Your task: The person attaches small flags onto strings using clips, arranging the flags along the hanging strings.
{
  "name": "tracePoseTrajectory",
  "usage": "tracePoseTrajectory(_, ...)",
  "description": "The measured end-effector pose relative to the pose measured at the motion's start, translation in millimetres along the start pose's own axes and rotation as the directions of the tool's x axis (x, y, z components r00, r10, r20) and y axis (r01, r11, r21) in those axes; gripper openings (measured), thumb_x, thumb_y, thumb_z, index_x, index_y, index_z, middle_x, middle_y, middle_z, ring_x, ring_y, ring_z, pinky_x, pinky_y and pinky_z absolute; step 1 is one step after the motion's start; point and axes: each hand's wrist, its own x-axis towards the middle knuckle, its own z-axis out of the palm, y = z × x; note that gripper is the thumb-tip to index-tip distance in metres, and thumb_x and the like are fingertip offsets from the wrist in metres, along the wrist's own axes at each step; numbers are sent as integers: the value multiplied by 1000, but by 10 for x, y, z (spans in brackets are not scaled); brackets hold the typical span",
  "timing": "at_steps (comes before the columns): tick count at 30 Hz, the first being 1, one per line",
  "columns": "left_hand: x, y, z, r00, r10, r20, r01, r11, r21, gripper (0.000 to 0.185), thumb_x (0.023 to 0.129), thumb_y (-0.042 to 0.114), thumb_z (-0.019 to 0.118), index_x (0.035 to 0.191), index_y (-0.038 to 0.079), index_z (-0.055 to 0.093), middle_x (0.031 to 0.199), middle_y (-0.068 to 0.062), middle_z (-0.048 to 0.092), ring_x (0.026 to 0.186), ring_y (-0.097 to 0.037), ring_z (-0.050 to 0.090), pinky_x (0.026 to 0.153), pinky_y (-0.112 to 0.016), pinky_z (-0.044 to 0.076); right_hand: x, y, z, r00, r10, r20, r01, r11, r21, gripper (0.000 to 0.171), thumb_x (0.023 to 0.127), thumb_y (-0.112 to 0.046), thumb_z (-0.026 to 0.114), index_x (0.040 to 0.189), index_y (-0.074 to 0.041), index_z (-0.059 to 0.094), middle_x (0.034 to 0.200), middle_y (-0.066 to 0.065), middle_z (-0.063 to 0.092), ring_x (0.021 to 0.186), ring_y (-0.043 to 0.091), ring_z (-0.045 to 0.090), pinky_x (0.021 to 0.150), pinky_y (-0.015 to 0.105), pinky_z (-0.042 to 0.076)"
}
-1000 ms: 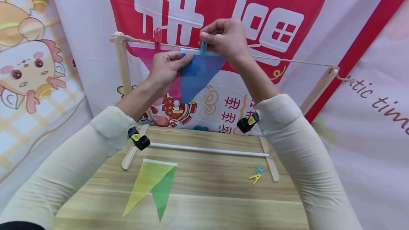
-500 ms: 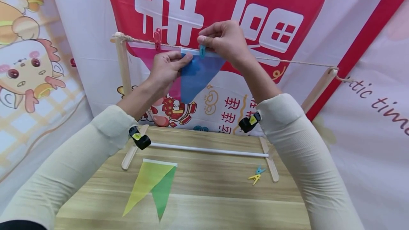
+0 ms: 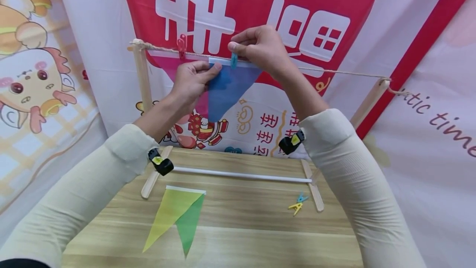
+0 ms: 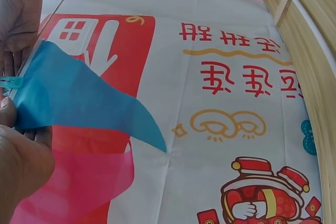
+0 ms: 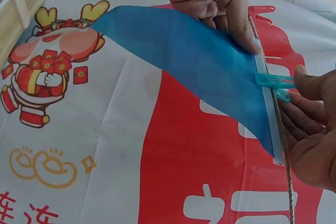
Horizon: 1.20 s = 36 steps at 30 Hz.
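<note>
On the string (image 3: 334, 70), the right hand (image 3: 260, 46) pinches a teal clip (image 3: 234, 59) while the left hand (image 3: 193, 80) pinches the blue flag (image 3: 227, 88).

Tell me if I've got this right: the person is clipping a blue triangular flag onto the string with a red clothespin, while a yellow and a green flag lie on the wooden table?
Not quite: the small plastic clothespin pinched by the right hand is blue, not red, as the right wrist view shows. The red one already holds the pink flag. The rest stands: blue triangular flag, string, yellow flag, green flag, wooden table.

Both arms raised forward (cream sleeves); left hand (image 3: 193, 82) fingers extended, right hand (image 3: 260, 46) pinching.
</note>
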Motion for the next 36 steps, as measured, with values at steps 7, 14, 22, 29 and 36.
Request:
tracePoseTrajectory(7,-35,-11,11,1000,12,5,-12,1000,26,54,105,42,76,152,17,73,153,-5,74,140,-32,73,126,-54,54,-29,-8,-26,1000,20,10,-20,1000,-1,47,105,-42,80,144,-16,79,135,3,83,114,16,80,103,31,67)
tracePoseTrajectory(14,-47,-21,17,1000,13,5,-14,999,43,54,103,43,78,150,16,74,151,-5,76,138,-32,74,126,-54,54,-42,0,-47,999,38,38,-38,999,5,51,103,-44,82,146,-17,77,137,2,82,117,15,79,105,32,66)
tracePoseTrajectory(22,-49,-45,-5,1000,1,23,-3,997,78,55,106,40,77,154,14,70,155,-9,72,142,-35,71,126,-54,54,-73,90,-105,999,11,31,-12,1000,20,54,103,-44,82,148,-15,76,141,2,81,122,17,79,106,33,66)
tracePoseTrajectory(29,-75,-85,-51,1000,3,12,-5,992,128,54,103,44,80,149,15,73,149,-8,77,135,-32,76,123,-51,57,-113,182,-128,1000,-8,-9,8,999,44,55,103,-46,81,148,-16,75,144,1,80,125,16,77,107,35,67)
tracePoseTrajectory(36,-112,-119,-85,999,27,24,-30,990,138,49,107,41,78,145,11,75,144,-13,78,130,-33,79,122,-48,59,-183,276,-148,994,-61,-94,75,985,153,48,102,-40,84,142,-14,79,138,3,82,121,17,79,108,35,66)
